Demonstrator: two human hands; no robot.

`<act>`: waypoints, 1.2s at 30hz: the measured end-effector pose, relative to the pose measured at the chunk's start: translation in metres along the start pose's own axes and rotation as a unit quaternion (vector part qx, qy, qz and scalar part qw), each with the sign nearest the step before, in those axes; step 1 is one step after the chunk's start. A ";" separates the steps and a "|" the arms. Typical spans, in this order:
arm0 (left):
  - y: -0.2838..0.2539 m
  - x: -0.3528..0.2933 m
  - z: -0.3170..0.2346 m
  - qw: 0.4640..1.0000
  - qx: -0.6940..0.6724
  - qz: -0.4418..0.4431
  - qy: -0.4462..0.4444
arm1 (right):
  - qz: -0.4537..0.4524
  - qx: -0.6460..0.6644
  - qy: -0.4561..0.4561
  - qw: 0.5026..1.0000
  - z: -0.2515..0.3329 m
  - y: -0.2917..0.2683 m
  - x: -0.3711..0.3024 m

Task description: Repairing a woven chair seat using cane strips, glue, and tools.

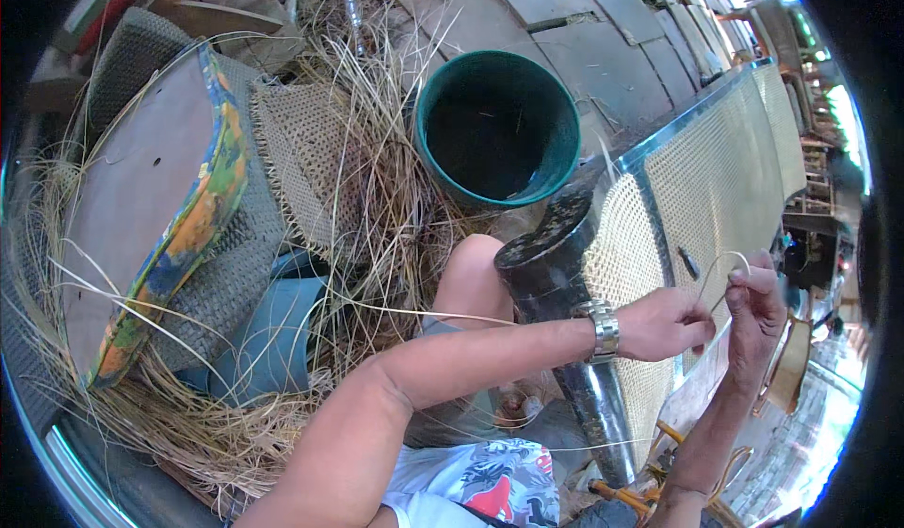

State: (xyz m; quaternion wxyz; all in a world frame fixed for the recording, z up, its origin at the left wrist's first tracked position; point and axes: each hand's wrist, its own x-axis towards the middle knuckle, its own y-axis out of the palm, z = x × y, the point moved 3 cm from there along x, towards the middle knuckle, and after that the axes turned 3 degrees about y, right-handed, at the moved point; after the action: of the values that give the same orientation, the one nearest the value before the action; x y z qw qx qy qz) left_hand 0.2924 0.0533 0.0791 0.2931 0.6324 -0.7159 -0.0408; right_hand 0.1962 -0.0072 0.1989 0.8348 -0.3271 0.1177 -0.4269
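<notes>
My left hand (659,323), with a metal watch (601,330) on its wrist, is closed with curled fingers over the woven cane panel (716,184). A thin pale cane strand (713,262) arcs from its fingers to my right hand (756,307). There my right thumb and fingertips pinch the strand, just beyond the left hand. The panel has an open mesh weave and is set in a dark, glossy frame (603,424). On the mesh, close to my hands, lies a small dark object (689,262) whose kind I cannot make out.
A green bucket (577,137) with a dark inside stands ahead. Loose cane strands (377,179) are heaped at the left, around a board with patterned fabric edging (141,179), a woven piece (306,151) and a blue container (273,335). Worn tiles (603,71) cover the floor beyond.
</notes>
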 end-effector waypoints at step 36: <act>-0.222 -0.192 -0.035 0.774 0.439 -0.408 -0.202 | -0.040 0.281 0.123 0.951 -0.076 0.176 0.068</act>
State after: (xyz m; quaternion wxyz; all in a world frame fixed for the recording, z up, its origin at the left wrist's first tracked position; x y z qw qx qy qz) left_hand 0.5098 0.1991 -0.0585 -0.2118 0.9026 -0.3731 0.0356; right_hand 0.3130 -0.0204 0.0334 0.8543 -0.0285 0.0810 -0.5127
